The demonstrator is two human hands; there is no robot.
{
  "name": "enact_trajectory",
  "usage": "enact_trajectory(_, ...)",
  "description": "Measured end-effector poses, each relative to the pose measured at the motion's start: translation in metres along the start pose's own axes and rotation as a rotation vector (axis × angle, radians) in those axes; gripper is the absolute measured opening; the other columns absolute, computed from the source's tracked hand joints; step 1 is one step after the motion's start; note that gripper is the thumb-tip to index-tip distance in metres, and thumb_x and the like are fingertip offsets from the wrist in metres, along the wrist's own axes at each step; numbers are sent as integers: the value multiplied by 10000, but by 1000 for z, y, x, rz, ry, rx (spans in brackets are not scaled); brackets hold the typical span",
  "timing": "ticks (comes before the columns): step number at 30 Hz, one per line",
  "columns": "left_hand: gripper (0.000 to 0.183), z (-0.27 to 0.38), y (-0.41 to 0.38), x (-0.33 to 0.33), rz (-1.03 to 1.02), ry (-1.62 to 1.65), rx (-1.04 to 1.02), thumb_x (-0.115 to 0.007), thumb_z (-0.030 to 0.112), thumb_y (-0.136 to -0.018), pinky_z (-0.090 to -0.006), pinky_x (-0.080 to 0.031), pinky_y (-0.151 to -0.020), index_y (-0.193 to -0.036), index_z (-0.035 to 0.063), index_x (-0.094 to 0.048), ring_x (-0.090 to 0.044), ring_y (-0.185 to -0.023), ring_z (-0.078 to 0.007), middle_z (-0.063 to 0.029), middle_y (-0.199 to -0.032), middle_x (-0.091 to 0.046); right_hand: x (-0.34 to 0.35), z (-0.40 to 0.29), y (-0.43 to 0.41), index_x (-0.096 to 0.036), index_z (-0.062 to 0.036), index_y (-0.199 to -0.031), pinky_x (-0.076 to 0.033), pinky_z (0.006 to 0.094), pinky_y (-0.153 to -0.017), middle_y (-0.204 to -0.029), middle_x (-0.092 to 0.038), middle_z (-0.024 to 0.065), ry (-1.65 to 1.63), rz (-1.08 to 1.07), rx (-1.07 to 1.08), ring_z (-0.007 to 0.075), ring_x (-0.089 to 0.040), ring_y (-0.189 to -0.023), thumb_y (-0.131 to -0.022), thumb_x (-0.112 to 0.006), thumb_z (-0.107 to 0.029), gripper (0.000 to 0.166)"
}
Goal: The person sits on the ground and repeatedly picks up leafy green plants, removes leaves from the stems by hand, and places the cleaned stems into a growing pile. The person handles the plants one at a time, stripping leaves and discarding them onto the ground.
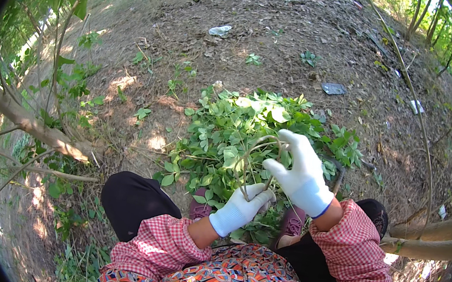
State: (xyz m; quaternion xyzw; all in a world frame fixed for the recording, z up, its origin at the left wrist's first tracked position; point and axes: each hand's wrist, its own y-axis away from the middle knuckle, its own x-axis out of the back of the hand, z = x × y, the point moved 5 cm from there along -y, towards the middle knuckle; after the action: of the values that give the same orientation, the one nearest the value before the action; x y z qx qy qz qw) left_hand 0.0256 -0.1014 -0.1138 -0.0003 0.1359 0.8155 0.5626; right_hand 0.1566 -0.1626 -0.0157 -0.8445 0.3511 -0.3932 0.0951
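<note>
My left hand [243,206], in a white knit glove with a light blue cuff, is closed on the lower ends of a thin brown vine stem [245,167]. The stem bends upward into a loop. Just right of the loop, my right hand [301,172] wears a matching glove, its thumb and fingers spread. Its fingertips are by the loop's upper right side; whether they touch it is hard to tell. Beneath both hands, a heap of cut leafy green stems [226,137] lies on the ground between and beyond my purple shoes [200,209].
A dark bent piece with a brown shaft [339,179], perhaps a sickle, lies partly hidden right of the heap. Tree trunks stand close at left [32,117] and right [426,248]. A thin leaning stem [416,95] rises at right. Plastic litter [220,30] dots the leaf-strewn soil.
</note>
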Motion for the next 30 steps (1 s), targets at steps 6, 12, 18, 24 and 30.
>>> enact_trajectory(6, 245, -18, -3, 2, -80, -334, 99, -545, 219, -1030, -257, -444, -609, -969, 10, -657, -531, -653, -74, -3, -695, -583, 49, -9, -10, -488, -18, -1376, -457, 447, -1026, -1317, -554, 210, 217, 293, 129, 379, -558, -1202, -740, -831, -121, 730)
enact_trajectory(12, 248, -20, -1, 1, -54, -789, -55, -598, 290, -986, -421, -489, -666, -941, 52, -654, -635, -694, -331, -151, -755, -652, 67, -28, -15, -511, -29, -1364, -401, 490, -1061, -1349, -539, 178, 369, 319, 323, 393, -508, -1229, -677, -856, -130, 776)
enact_trajectory(18, 280, -15, -3, 3, -47, -846, 49, -584, 322, -989, -458, -503, -710, -997, 57, -672, -663, -787, -386, -179, -805, -682, 21, -14, -6, -676, -43, -1009, -458, 433, -852, -909, -677, 107, 212, -206, 431, 320, -611, -875, -743, -822, -326, 414)
enact_trajectory(24, 297, -15, -9, 20, 50, -953, -22, -591, 383, -968, -474, -520, -736, -1018, 102, -674, -674, -831, -379, -168, -852, -696, -8, 5, 14, -658, -44, -857, -514, 436, -664, -711, -656, 136, 471, -582, 236, 335, -658, -703, -860, -682, -483, 439)
enact_trajectory(30, 141, -5, -10, 18, 87, -1088, -67, -659, 266, -906, -452, -522, -701, -956, 135, -664, -665, -794, -354, -117, -806, -671, -21, -1, 23, -639, -43, -798, -524, 453, -591, -650, -647, 147, 438, -663, 154, 353, -670, -644, -930, -614, -413, 394)
